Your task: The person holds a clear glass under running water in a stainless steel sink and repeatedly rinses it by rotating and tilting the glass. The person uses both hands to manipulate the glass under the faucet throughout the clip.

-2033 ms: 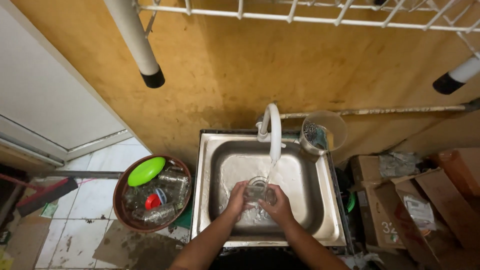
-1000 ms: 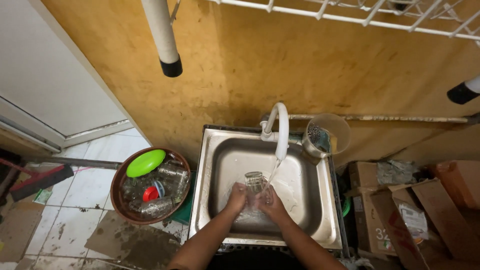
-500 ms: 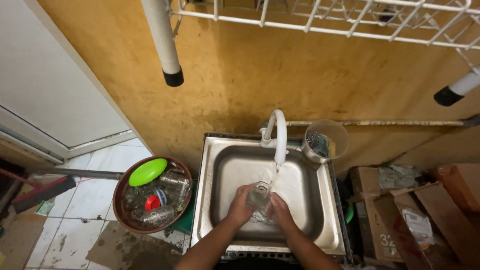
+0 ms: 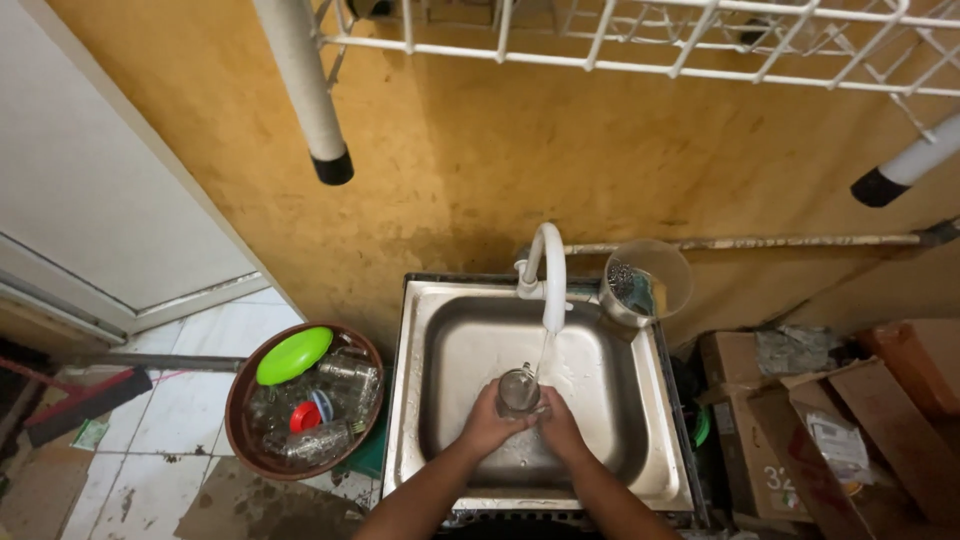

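Over the steel sink [image 4: 440, 330], my left hand [image 4: 488, 425] and my right hand [image 4: 560, 422] hold a small clear glass [image 4: 518, 388] between them. The glass is upright under a thin stream of water from the white curved tap [image 4: 548, 270]. My left hand wraps the glass from the left, and my right hand touches it from the right and below.
A brown basin [image 4: 245, 400] on the floor at the left holds clear glasses, a green lid and a red cap. A clear cup [image 4: 648, 280] with scrubbers sits at the sink's back right corner. Cardboard boxes [image 4: 800, 420] stand at the right. A white wire rack [image 4: 640, 40] hangs overhead.
The view has tilted slightly, so the sink sits a little lower. My hands have stayed on the glass under the running water, turning it a little.
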